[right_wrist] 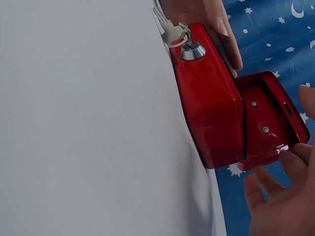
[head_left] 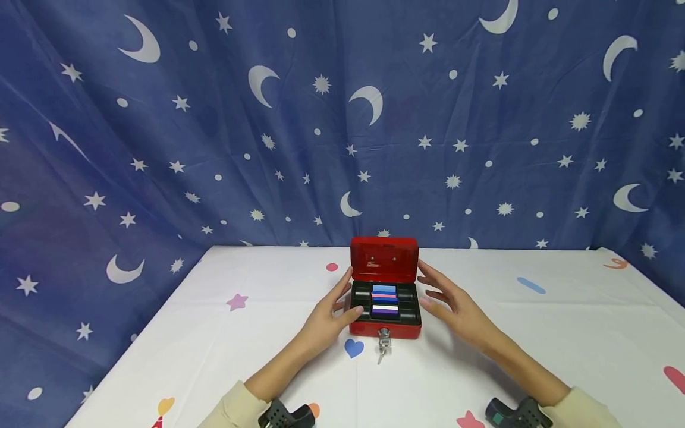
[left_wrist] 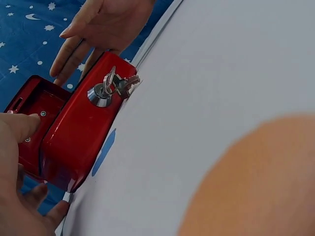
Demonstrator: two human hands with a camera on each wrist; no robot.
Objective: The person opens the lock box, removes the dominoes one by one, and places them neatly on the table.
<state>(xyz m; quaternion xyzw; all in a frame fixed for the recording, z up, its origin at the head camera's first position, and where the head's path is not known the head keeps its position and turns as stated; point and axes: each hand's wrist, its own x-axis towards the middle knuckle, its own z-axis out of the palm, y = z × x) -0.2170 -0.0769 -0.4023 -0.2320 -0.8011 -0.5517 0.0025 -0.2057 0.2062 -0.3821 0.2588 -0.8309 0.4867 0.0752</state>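
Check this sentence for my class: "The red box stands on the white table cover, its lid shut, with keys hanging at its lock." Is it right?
Not quite: the lid is open, raised at the back, as the head view shows. The red box does stand on the white table cover, with keys hanging at its lock.

Cut off at the edges
In their own wrist views, the left hand and right hand are cropped.
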